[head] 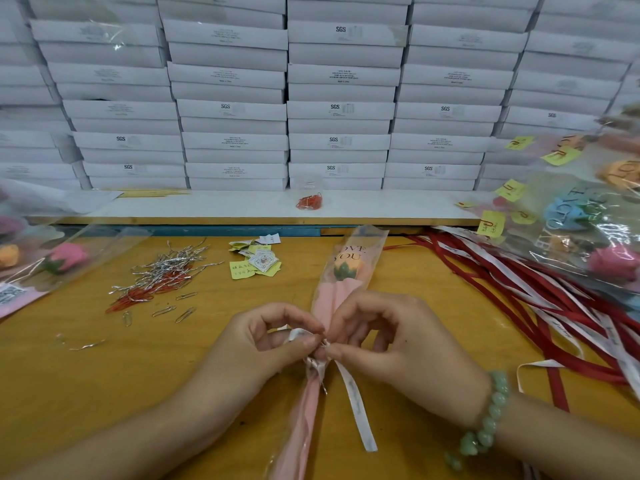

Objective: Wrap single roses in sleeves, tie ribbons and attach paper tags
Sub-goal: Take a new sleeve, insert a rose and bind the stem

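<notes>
Rose sleeve [349,271]: glossy film, pink paper; left hand [266,344], right hand [398,344] both pinching flat white ribbon [356,403].

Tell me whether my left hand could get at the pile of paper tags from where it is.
Probably yes: only bare table lies between the left hand and the paper tags. But it is pinching the ribbon at the sleeved rose, so it must let go first.

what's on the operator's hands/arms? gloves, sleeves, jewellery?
Left hand and right hand are bare: no gloves, no rings in view. No sleeves show on either arm. The right wrist wears a bracelet of round pale green beads; the left wrist wears nothing.
</notes>
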`<state>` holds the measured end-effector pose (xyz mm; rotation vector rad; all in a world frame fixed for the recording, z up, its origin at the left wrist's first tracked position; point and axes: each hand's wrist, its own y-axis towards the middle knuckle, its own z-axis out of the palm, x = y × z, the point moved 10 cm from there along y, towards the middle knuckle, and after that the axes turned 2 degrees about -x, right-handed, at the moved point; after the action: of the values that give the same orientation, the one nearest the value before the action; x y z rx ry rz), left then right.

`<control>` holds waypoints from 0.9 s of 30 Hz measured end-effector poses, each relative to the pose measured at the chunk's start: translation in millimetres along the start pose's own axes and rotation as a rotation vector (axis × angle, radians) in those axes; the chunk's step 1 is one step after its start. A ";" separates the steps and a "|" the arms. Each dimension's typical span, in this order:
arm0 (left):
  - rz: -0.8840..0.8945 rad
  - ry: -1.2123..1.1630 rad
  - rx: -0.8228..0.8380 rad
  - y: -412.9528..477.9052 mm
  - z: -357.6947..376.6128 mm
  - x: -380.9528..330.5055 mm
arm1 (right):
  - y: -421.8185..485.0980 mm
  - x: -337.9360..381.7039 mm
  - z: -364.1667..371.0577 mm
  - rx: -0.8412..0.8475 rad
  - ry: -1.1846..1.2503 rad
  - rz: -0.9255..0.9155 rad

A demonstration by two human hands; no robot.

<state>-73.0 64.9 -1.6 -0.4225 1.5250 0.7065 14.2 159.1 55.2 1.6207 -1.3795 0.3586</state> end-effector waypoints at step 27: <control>0.440 0.445 0.034 -16.0 16.4 -46.0 | -3.7 -15.4 21.8 0.077 -0.062 0.031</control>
<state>-45.9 56.8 41.4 -0.2242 2.0826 0.9681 5.2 150.9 31.1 1.6876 -1.4538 0.3872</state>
